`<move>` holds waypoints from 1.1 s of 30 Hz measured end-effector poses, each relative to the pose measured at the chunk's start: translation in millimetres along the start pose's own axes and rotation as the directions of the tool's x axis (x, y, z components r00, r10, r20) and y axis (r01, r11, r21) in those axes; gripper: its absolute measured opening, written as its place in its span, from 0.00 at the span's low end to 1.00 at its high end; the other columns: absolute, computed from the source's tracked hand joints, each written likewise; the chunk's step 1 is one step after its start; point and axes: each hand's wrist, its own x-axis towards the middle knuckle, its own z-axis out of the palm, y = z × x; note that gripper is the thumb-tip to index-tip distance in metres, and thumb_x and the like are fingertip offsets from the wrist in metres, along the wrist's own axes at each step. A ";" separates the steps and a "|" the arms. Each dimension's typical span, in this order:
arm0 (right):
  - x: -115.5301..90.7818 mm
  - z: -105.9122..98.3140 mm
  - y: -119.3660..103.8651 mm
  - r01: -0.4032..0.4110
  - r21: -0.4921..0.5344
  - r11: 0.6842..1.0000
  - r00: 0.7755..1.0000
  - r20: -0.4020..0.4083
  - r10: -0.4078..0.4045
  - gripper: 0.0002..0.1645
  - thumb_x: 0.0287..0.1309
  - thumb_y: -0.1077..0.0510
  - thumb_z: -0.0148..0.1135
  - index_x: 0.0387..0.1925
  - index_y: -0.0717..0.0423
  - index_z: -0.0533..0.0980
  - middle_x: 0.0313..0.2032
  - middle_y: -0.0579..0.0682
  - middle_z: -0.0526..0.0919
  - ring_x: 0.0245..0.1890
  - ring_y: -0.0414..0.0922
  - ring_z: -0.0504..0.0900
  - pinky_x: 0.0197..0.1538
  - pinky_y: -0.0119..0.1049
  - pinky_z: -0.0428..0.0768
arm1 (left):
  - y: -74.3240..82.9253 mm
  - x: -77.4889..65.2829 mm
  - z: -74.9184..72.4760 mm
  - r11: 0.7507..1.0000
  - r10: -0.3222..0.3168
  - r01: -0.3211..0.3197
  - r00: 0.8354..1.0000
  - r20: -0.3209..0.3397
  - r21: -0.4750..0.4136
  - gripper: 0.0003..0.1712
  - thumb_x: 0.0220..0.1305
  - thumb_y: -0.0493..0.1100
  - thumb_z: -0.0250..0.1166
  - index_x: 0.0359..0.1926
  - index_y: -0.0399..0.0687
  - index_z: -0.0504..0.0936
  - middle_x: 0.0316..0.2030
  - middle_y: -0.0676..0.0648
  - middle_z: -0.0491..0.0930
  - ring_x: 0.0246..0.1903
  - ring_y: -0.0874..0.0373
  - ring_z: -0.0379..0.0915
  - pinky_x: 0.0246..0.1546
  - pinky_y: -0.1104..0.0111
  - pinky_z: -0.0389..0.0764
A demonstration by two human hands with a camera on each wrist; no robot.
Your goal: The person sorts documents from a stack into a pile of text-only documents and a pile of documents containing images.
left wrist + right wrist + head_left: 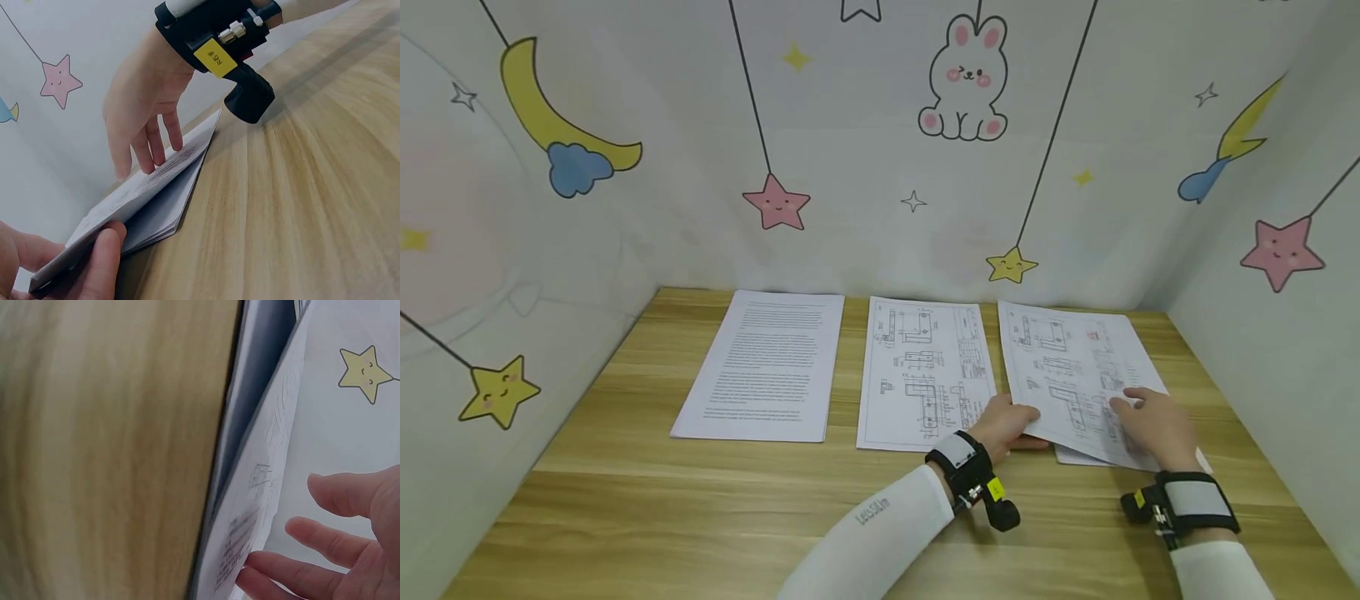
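Note:
My left hand (1002, 423) pinches the near left corner of a printed drawing sheet (1045, 367), thumb above and fingers below. That corner is lifted off the stack of papers (1072, 456) beneath, and a gap shows under it in the left wrist view. Over the sheet's right part is my right hand (1157, 427), its fingers extended and their tips touching the paper, as the right wrist view shows. Just left of my left hand lies another stack of drawing sheets (917, 375).
A stack of text pages (767, 367) lies at the left on the wooden table (700, 517). A white wall covering (865, 242) with cartoon prints rises behind and along both sides of the table.

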 end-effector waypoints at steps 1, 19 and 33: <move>-0.5 -0.2 -1.2 -0.005 0.002 1.000 1.000 0.002 0.005 0.36 0.69 0.46 0.49 0.64 0.72 0.67 0.57 0.77 0.73 0.54 0.71 0.75 0.50 0.61 0.75 | 0.6 -0.2 -0.3 1.000 0.007 -0.007 1.000 -0.001 0.003 0.15 0.68 0.33 0.55 0.54 0.36 0.77 0.45 0.39 0.85 0.46 0.43 0.85 0.43 0.56 0.86; -6.1 -7.6 -6.9 -0.015 0.177 0.984 0.997 0.081 0.001 0.50 0.71 0.39 0.45 0.75 0.71 0.43 0.67 0.82 0.57 0.66 0.75 0.61 0.64 0.67 0.67 | 12.0 -5.1 -19.3 0.996 0.087 -0.088 0.995 0.042 0.031 0.27 0.65 0.27 0.49 0.64 0.45 0.71 0.48 0.44 0.83 0.49 0.49 0.83 0.47 0.55 0.85; -9.4 2.9 -35.3 -0.123 0.700 0.703 0.989 0.145 0.028 0.48 0.72 0.42 0.49 0.79 0.52 0.37 0.66 0.55 0.66 0.48 0.36 0.75 0.44 0.29 0.78 | 29.8 -21.9 -63.6 0.956 0.211 -0.213 0.977 0.034 0.200 0.29 0.68 0.36 0.54 0.69 0.54 0.68 0.59 0.49 0.78 0.58 0.56 0.75 0.61 0.58 0.75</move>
